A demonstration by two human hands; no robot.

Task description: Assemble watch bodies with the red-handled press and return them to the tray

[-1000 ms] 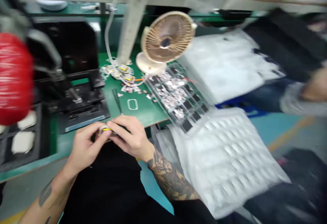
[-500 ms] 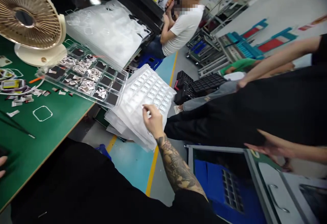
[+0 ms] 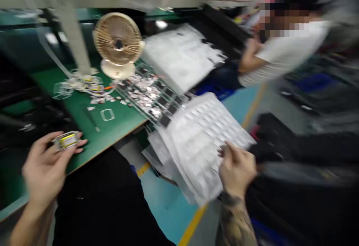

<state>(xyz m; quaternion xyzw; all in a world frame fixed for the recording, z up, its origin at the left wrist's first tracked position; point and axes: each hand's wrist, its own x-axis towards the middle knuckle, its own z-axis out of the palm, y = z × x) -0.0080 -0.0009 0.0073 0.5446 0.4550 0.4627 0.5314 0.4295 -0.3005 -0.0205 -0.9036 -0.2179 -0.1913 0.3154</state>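
Note:
My left hand (image 3: 46, 169), at the lower left by the edge of the green table, grips a small framed electronic unit with a yellow battery (image 3: 67, 140) between thumb and fingers. Over the white moulded tray (image 3: 182, 135), my right hand (image 3: 237, 169) is closed in a pinch. Something dark may be at its fingertips, but blur hides what it is. That tray lies on a stack of white sheets beyond the table's corner, with rows of small pockets. A clear compartment tray (image 3: 168, 92) full of small pale pieces lies beside it.
On the green table (image 3: 120, 124) are a thin frame (image 3: 107, 115), tweezers (image 3: 92, 120), and a pile of cables and yellow-battery units (image 3: 86, 83). A cream fan (image 3: 117, 45) stands behind. A person in a white shirt (image 3: 291, 51) sits at the back right.
The view has swung left, so the fan and trays appear farther right. My left hand has come fully into view with the battery unit. My right hand stays pinched over the white tray.

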